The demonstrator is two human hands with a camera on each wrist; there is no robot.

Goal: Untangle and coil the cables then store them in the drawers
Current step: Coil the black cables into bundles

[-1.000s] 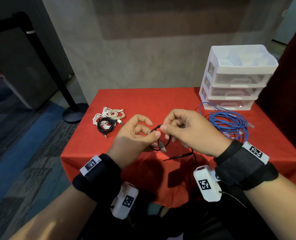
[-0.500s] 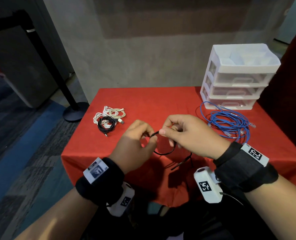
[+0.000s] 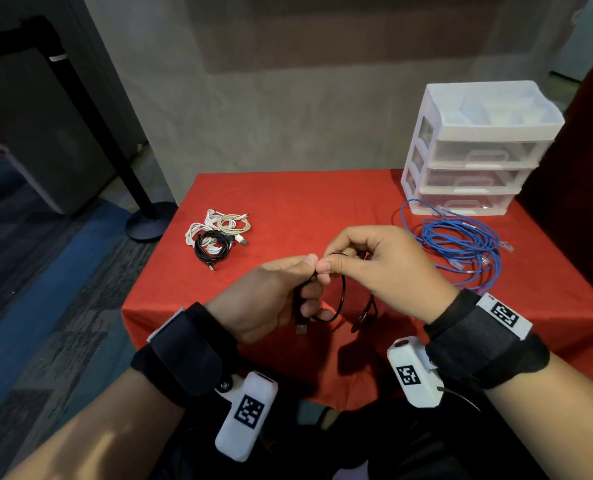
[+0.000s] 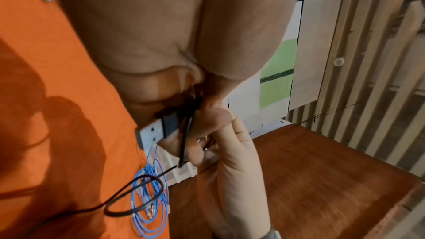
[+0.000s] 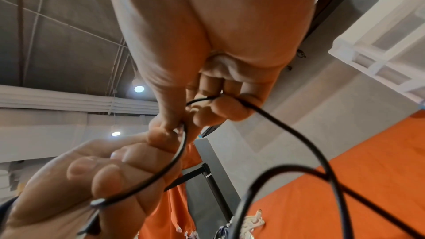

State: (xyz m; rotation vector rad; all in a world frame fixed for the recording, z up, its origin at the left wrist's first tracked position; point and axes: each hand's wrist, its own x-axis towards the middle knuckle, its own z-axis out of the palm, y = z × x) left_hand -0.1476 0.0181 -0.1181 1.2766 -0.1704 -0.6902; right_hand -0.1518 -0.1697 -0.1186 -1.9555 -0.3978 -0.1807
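Observation:
Both hands hold a thin black USB cable [image 3: 341, 299] above the near part of the red table [image 3: 305, 202]. My left hand [image 3: 281, 292] curls round the plug end, and the silver USB plug [image 4: 149, 133] pokes out below its fingers. My right hand [image 3: 374, 261] pinches the cable beside the left thumb, with loops hanging beneath it [image 5: 299, 152]. A loose blue cable [image 3: 461, 247] lies at the right. Coiled white and black cables [image 3: 217, 233] sit at the left. The white three-drawer unit [image 3: 478, 150] stands at the back right, drawers closed.
A black stanchion post [image 3: 90, 116] with a round base stands on the floor left of the table. A grey wall runs behind the table. A dark red curtain [image 3: 586, 168] hangs at the right edge.
The hands have drawn together until the thumbs meet. The left hand now closes round the plug end, and more black cable is gathered into hanging loops.

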